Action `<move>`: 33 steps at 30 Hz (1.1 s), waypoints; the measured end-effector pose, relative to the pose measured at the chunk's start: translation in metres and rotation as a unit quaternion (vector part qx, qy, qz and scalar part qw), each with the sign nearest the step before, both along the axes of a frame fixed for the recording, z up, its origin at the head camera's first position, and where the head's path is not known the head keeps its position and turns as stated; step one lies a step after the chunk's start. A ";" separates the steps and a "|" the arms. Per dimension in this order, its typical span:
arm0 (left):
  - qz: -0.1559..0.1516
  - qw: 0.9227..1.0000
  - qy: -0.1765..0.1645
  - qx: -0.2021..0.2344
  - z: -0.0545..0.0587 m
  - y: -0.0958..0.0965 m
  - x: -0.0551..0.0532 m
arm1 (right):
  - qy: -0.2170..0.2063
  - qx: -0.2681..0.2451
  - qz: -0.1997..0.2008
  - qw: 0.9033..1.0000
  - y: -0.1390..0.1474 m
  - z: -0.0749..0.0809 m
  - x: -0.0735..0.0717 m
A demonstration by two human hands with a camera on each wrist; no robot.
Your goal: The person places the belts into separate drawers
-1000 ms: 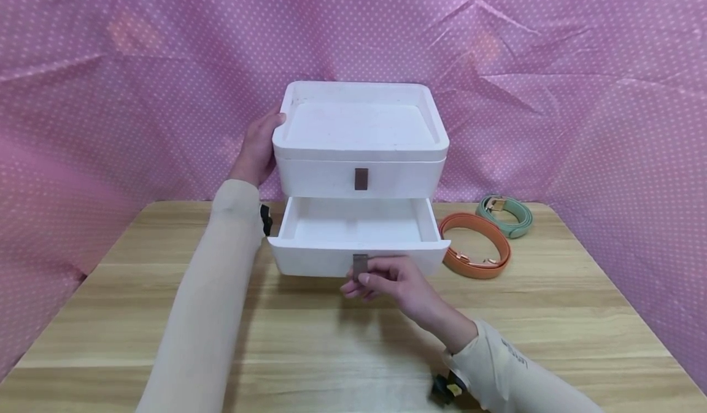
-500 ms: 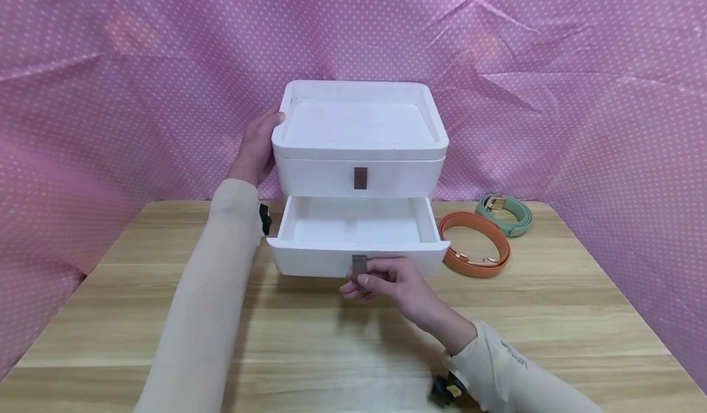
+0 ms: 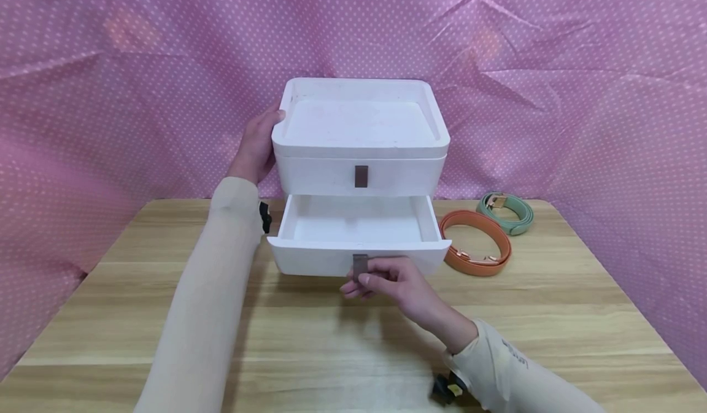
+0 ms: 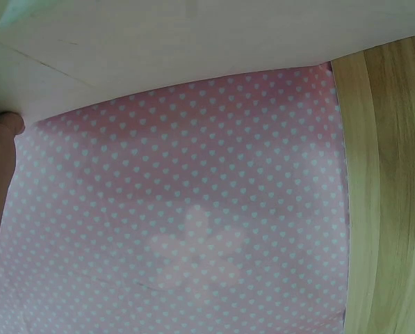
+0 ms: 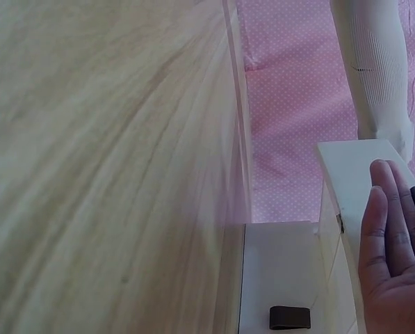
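Observation:
A white drawer cabinet point(image 3: 361, 177) stands at the back middle of the table, a shallow tray recess in its top. One drawer point(image 3: 361, 220) below the upper one is pulled out, and nothing lies in it. My right hand point(image 3: 400, 287) pinches that drawer's brown pull tab point(image 3: 360, 266) between thumb and forefinger, the other fingers extended beneath. My left hand point(image 3: 256, 149) rests against the cabinet's left side, thumb on the top rim; its far fingers are mostly hidden. In the left wrist view a fingertip point(image 4: 11, 124) touches the white side wall point(image 4: 193, 42).
Two rolled belts lie right of the cabinet: an orange belt point(image 3: 476, 272) and, behind it, a green belt point(image 3: 521, 220). A lower drawer front with its own brown tab point(image 5: 289, 318) shows in the right wrist view. Pink dotted cloth point(image 3: 353, 26) hangs behind the wooden table point(image 3: 309, 351).

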State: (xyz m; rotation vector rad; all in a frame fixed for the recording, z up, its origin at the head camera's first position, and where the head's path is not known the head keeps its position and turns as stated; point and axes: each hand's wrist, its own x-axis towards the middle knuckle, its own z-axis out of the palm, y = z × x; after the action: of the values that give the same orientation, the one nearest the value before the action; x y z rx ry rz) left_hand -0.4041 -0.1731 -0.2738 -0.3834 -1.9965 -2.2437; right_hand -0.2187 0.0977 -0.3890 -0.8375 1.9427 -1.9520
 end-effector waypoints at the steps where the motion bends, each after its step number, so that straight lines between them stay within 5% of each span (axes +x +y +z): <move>1: 0.000 1.000 0.000 -0.001 0.000 0.000 0.000 | 0.000 -0.001 0.000 1.000 0.000 0.000 0.000; 33: 0.004 1.000 -0.006 0.015 0.001 0.001 -0.002 | -0.009 -0.001 -0.003 1.000 0.000 0.006 0.013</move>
State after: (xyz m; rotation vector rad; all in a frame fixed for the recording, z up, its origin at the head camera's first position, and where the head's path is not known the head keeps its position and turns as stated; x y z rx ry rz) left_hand -0.4061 -0.1725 -0.2728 -0.3585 -1.9640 -2.2730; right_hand -0.2055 0.0973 -0.3833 -0.8139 1.9361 -1.9569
